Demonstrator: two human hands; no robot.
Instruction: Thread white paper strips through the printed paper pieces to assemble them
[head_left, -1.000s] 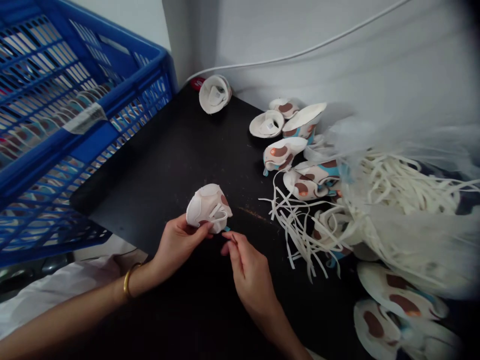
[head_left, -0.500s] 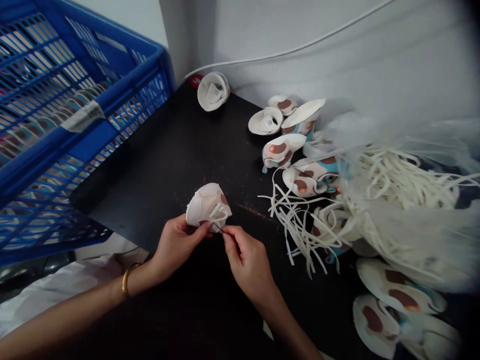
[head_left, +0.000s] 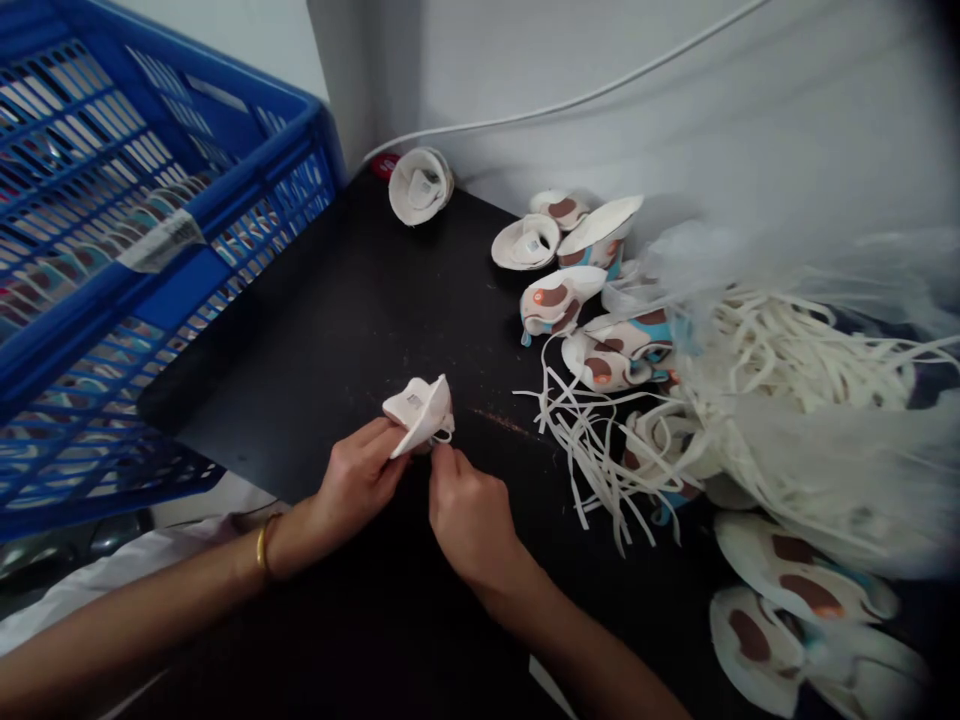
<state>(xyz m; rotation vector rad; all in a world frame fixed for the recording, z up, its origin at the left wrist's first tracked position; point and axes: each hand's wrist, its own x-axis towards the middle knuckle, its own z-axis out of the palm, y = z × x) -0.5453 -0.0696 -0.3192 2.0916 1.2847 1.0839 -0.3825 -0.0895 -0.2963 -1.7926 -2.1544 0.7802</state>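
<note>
My left hand grips a small off-white shoe upper, its fingers wrapped round the near side. The upper is tipped so that its inner side and a small printed label show. At its lower right edge a loop of white elastic strip sticks out. Close beside that loop, my right hand is closed in a pinch against the underside of the upper. Its fingertips are turned away, so what they hold is hidden.
Several shoe uppers with brown and blue patches lie on the black table. Loose white strips spill from a clear plastic bag at right. A blue crate holding more uppers stands at left; a white cable runs along the wall.
My left hand has turned the upper over from its patched outer face to its inner side. My right hand has rolled knuckles-up; the thin dark tool seen at its fingertips is now out of sight.
</note>
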